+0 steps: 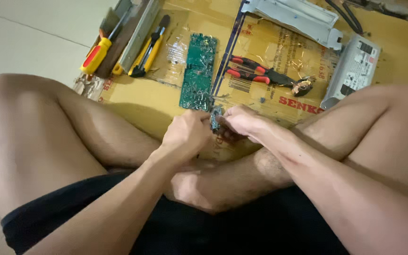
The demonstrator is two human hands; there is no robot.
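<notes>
My left hand (186, 133) and my right hand (243, 122) meet over my crossed legs, both closed on a small dark electronic part (216, 118) held between the fingertips. Just beyond the hands a long green circuit board (198, 72) lies flat on the cardboard sheet (133, 97). Red-and-black pliers (257, 74) lie to the right of the board, their jaws next to a small coil-like component (302, 86).
A yellow-and-red screwdriver (96, 53) and a yellow-and-black utility knife (149, 48) lie at the back left beside a metal rail (138, 35). A white metal cover (293, 16) and a white boxed power unit (352, 71) sit at the back right. My knees flank the cardboard.
</notes>
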